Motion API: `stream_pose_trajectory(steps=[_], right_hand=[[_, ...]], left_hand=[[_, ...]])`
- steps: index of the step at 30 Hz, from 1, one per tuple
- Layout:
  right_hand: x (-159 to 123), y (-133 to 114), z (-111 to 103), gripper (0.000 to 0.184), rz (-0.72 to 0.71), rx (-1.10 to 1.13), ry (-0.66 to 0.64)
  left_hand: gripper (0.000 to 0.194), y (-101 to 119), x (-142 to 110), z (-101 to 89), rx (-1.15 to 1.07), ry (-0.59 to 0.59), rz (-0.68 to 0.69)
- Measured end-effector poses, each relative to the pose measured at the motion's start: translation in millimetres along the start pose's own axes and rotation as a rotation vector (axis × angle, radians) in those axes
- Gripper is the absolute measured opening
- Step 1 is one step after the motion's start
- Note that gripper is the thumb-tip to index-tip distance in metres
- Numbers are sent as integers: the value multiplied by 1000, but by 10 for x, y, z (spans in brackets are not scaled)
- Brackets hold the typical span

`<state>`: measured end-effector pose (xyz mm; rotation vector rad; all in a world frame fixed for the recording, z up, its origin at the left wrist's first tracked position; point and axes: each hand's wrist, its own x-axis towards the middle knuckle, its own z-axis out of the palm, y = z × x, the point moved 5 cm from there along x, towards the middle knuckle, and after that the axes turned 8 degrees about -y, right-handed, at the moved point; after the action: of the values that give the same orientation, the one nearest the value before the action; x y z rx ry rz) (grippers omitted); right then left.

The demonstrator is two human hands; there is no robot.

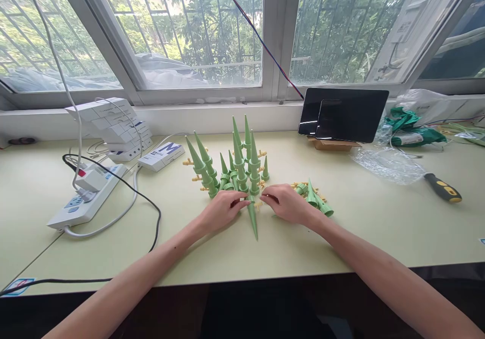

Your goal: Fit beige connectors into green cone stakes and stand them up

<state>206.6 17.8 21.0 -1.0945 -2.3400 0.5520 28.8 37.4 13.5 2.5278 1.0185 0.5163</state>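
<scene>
My left hand [226,208] is closed on a green watering spike [252,218], which lies with its point toward me; a small yellow valve shows at its side. Just to the right, the fingers of my right hand [283,202] are pinched together, and whatever they hold is hidden or too small to name. Behind both hands stand several green spikes [239,164], points up, many stacked on one another, with yellow valves [187,162] sticking out sideways. Beyond my right wrist lies a pile of loose green spike parts [311,196] and yellow valves.
On the left are a power strip [85,197] with cables, stacked white boxes [117,127] and a flat white box [161,156]. A dark tablet [352,114] with a phone leans at the back right. Clear plastic wrap [394,166] and a screwdriver [443,187] lie farther right.
</scene>
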Motion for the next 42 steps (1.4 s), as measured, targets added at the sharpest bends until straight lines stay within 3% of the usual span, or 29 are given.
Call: stream_pose_trajectory(steps=[8,15,20,29,42], right_hand=[[-11,140,-141,30,49,-45,122],[-34,300,-295,21,133,-99,242],[-24,364,-257,18,146,-94,200],[1,349,-158,22,157,-153,58],[-2,378,-119,19,174,-259,-22]], left_hand=[[35,23,9,-20,-5,-2,-52],[34,-1,1,-107,-46,138,-74],[36,-45,-13,-130,-46,205,-87],[35,-54,-3,-122,-44,183,-106],[34,-60,6,-122,-61,171,-108]])
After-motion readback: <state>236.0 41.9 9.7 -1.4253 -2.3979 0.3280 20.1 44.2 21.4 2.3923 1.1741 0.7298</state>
